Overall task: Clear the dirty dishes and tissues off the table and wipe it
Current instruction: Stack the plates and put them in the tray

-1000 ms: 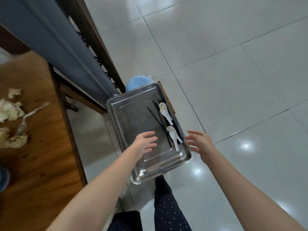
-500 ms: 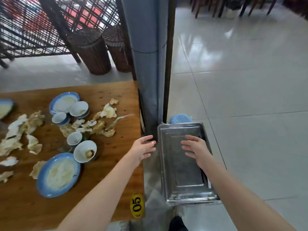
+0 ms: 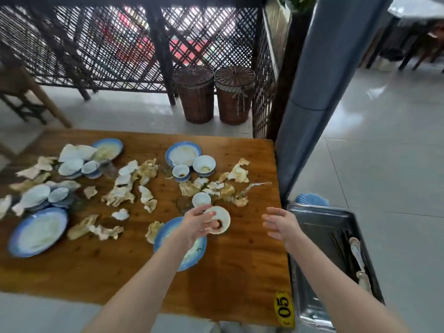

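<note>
White bowl [image 3: 220, 222] in left hand [image 3: 197, 224] grip; right hand [image 3: 280, 223] hovers, fingers spread.

Two hands [image 3: 197, 222], four blue-rimmed plates [image 3: 183, 153], roughly nine small white bowls [image 3: 204, 164], many crumpled tissues [image 3: 146, 171] too scattered to count, two wicker baskets [image 3: 195, 94], one metal tray [image 3: 310, 284] with two spoons [image 3: 355, 248].

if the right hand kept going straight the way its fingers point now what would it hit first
The right hand is open, fingers pointing left over bare table. Going straight on, it would likely first meet the white bowl that the left hand is touching, though depth and height are hard to judge from this view.
</note>
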The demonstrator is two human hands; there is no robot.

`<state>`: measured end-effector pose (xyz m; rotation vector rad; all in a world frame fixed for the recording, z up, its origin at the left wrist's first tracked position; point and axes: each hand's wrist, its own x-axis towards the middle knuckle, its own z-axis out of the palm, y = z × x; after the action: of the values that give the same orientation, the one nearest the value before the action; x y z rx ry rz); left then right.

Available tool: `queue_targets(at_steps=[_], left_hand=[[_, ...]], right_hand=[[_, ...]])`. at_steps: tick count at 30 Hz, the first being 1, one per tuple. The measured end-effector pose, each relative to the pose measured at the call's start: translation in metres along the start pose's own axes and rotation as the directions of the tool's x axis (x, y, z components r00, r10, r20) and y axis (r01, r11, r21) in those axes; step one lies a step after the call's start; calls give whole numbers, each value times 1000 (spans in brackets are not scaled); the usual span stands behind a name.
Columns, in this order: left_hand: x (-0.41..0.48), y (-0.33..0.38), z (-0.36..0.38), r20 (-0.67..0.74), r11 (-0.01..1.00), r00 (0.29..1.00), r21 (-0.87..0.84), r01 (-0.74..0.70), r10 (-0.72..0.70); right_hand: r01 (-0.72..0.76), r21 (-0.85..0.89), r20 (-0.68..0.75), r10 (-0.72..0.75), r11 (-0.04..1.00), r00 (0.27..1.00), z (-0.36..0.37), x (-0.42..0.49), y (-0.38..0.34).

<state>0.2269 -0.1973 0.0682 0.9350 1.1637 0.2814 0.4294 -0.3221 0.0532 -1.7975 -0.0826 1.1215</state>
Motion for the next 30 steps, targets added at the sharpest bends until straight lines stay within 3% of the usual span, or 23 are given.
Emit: queue_targets(at_steps=[8,15,23,30], left_hand=[[-7,-22,-103,-129,998,991,-41,38,-43],[-19,-68,-139,-293,993,950,4,114,-108],[-17,-90,-155,-313,984,943,97,150,-113],[12,-89,-179,-245,972,962,166,167,-124]], right_hand=[[-50,-88,50,55,995,997,79,-18,31],[-74,-250,114,106,965,988,115,-23,73],[-145,-278,105,180,950,978,143,-18,101],[-158,-237,2,163,959,987,169,-8,110]])
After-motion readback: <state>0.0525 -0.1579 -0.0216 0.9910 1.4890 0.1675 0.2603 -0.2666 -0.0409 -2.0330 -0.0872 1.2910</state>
